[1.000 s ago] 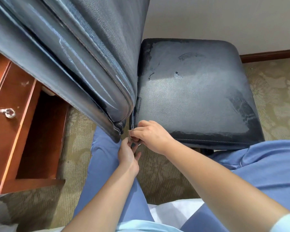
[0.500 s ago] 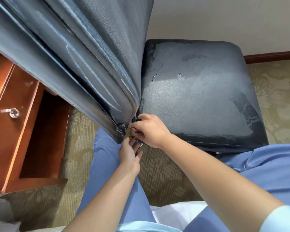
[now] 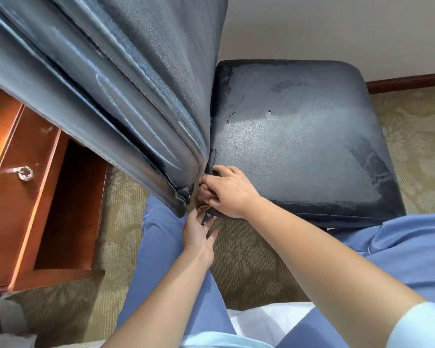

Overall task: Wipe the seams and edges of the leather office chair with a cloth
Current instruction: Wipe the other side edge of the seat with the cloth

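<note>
Right hand (image 3: 230,194) at chair seat (image 3: 299,151) corner; left hand (image 3: 199,234) below.

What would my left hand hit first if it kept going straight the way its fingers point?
Most likely the near left corner of the seat cushion, where your right hand already works. The left hand points up toward it, though depth is unclear, so the backrest edge might come first.

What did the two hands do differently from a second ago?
The right hand slid a little farther into the gap where the chair back meets the seat, its fingers curled there. The left hand followed just beneath, fingers now straighter. Whether a cloth sits between them is hidden. The chair, the wooden drawer and the carpet stayed as they were.
</note>
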